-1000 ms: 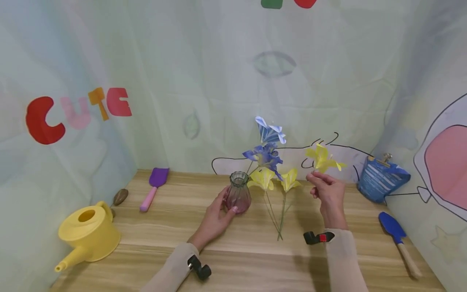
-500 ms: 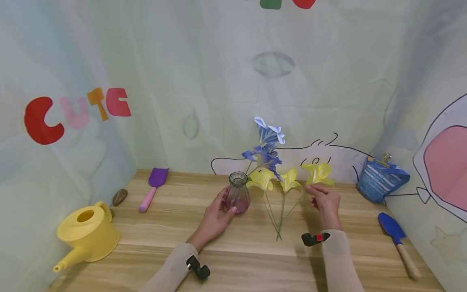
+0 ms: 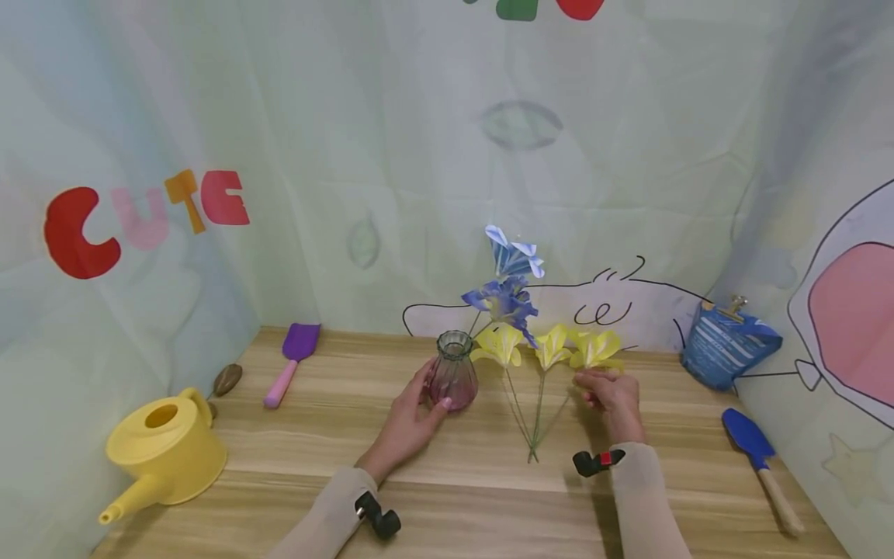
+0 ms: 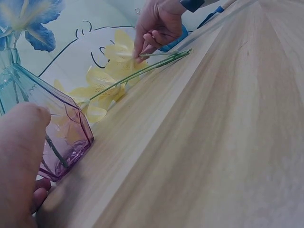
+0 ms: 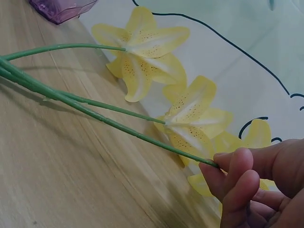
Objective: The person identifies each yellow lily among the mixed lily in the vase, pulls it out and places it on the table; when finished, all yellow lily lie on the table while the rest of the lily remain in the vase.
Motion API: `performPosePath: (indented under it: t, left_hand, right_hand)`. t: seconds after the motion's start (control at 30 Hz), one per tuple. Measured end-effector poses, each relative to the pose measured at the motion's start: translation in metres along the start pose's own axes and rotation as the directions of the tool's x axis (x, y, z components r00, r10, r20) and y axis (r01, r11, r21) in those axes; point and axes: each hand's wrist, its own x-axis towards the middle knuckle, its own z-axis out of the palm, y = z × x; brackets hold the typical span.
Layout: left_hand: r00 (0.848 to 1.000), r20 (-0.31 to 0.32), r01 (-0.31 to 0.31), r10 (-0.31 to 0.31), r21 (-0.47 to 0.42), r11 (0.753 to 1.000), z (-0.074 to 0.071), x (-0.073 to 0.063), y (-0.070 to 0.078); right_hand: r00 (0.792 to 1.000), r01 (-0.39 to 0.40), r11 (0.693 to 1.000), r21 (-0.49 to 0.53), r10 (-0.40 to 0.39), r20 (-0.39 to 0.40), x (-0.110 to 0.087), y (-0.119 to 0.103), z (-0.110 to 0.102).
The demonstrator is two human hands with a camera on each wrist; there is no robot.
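Observation:
My left hand (image 3: 408, 423) holds the lower part of a ribbed glass vase (image 3: 454, 373), green at the neck and pink-purple below. Two blue artificial flowers (image 3: 504, 303) stand in it, leaning right; a stem shows through the glass in the left wrist view. With thumb and fingertips my right hand (image 3: 615, 396) pinches the green stem of a yellow artificial lily (image 3: 595, 348), just under its bloom. Left of it lie two more yellow lilies (image 5: 142, 52), their stems (image 5: 52, 91) crossing that held stem near the lower ends.
At left are a yellow watering can (image 3: 168, 446), a brown stone (image 3: 227, 379) and a purple shovel with a pink handle (image 3: 292, 361). At right stand a clipped blue bag (image 3: 729, 345) and a blue trowel (image 3: 750, 439). A printed cloth backdrop (image 3: 391, 155) rises behind the wooden table (image 3: 475, 512).
My right hand has moved down and left, lowering the pinched yellow lily beside the other two. My left hand stays on the vase.

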Motion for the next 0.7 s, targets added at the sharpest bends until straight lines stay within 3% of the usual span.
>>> performPosePath:
  t: [0.7]
  left_hand:
    - [1.000, 0.002, -0.012, 0.012, -0.014, 1.000, -0.0004, 0.0024, 0.0014]
  right_hand:
    - [0.998, -0.001, 0.999, -0.045, 0.004, 0.056, -0.0024, 0.0000, -0.0023]
